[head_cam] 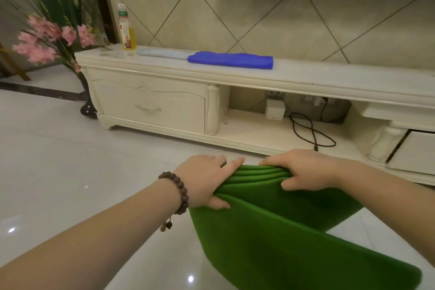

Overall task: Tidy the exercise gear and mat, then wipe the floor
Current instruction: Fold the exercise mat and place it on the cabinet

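While the left hand (204, 179) and right hand (303, 170) each clench the bunched top edge of the green mat (270, 226), its folds hang down over the glossy floor (58, 160). Behind, a blue towel (231, 60) lies on the cream cabinet (164, 96).

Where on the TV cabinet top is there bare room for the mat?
Bare: the cabinet top right of the blue cloth. Crowded: the left end, with the bottle, pale cloth and blue cloth in a row. Both hands hold the green mat.

A single head-worn wide-angle camera looks forward and down, close above both hands' grip on the folded green foam mat (270, 207), facing the cream TV cabinet (164, 101) beyond.
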A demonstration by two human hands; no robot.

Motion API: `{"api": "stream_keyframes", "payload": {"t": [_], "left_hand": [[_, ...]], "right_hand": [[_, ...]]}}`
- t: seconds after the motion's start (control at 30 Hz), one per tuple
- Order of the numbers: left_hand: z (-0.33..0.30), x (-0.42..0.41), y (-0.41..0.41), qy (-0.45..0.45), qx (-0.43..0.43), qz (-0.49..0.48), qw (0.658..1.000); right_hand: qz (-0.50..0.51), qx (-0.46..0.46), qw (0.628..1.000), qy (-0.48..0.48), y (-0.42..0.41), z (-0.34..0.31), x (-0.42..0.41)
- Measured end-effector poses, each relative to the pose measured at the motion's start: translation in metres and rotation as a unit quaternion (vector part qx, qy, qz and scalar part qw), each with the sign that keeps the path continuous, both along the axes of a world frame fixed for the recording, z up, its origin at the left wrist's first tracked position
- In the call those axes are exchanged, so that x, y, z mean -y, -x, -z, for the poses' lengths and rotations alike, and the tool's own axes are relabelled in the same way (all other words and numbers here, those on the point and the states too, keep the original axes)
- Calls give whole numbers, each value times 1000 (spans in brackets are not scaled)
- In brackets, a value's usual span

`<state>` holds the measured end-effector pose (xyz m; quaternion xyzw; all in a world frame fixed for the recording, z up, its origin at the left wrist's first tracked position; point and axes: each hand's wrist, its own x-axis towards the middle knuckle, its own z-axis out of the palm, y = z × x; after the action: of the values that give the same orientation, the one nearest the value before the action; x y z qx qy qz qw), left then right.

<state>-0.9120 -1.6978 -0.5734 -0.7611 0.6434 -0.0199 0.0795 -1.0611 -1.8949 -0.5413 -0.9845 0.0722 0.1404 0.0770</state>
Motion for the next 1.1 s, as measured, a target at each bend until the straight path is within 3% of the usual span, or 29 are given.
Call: {"api": "stream_keyframes", "payload": {"t": [0.1, 0.27, 0.53, 0.73, 0.97, 1.1], "left_hand": [[30, -3, 3, 7, -12, 6, 1000], [49, 0, -3, 38, 37, 16, 998], [52, -6, 4, 9, 24, -22, 999], [58, -4, 30, 67, 18, -86, 994], [21, 7, 26, 124, 3, -92, 988], [53, 13, 38, 56, 3, -115, 992]], "right_hand": [[10, -1, 1000, -15, 8, 38, -3], [-2, 88, 996, 2, 39, 68, -5], [-21, 87, 991, 104, 83, 76, -15], [47, 77, 977, 192, 97, 80, -6], [54, 155, 970, 180, 93, 41, 19], [74, 98, 976, 179, 95, 79, 15]]}}
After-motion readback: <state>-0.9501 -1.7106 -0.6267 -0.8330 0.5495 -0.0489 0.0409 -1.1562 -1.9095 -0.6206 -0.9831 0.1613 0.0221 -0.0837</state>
